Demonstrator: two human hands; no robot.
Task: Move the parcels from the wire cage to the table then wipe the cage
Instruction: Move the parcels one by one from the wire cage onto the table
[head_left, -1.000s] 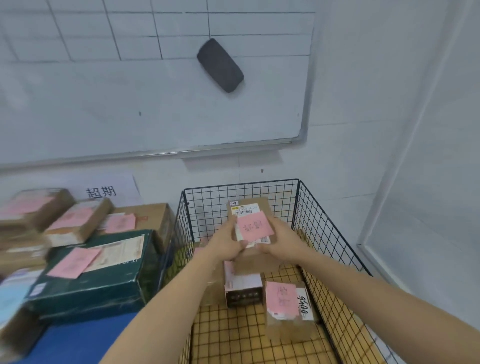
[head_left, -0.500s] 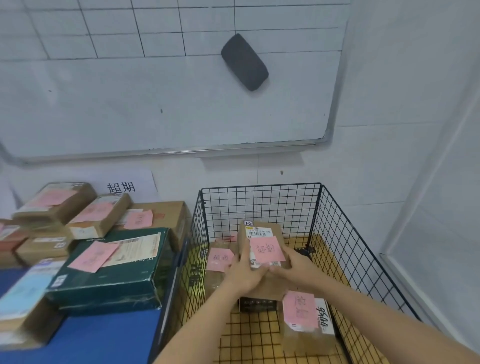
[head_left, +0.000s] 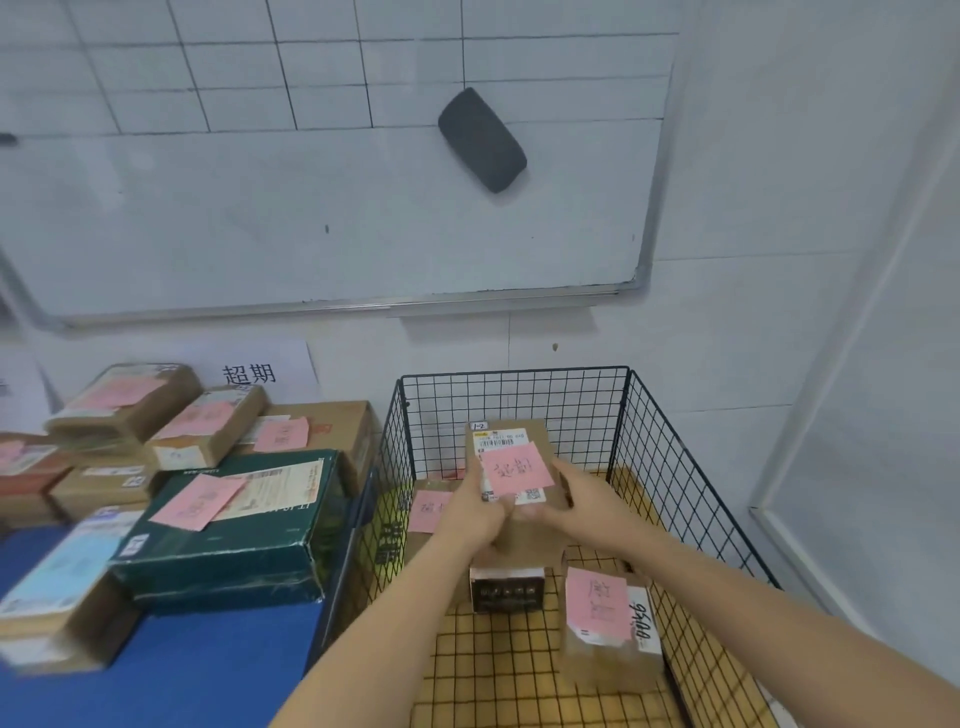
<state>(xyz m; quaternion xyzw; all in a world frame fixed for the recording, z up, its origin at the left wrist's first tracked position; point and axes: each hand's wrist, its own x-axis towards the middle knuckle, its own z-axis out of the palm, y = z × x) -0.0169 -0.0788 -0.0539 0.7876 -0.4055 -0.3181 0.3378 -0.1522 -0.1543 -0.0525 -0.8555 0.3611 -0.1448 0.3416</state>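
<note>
Both my hands clamp one brown parcel (head_left: 511, 470) inside the wire cage (head_left: 649, 447): my left hand (head_left: 475, 512) wraps its left side, my right hand (head_left: 576, 501) its right, fingers closed on the cardboard. It sits above other parcels in the cage, beside the blue surface (head_left: 171, 670) piled with boxes

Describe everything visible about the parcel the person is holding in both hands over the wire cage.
The held parcel is a brown cardboard box, tilted with its top face toward the camera. That face carries a white barcode label and a pink note with handwriting across it. The left hand grips its left side, the right hand its right. It sits inside the wire cage, above a smaller dark-fronted box; whether it touches that box cannot be told.
</note>
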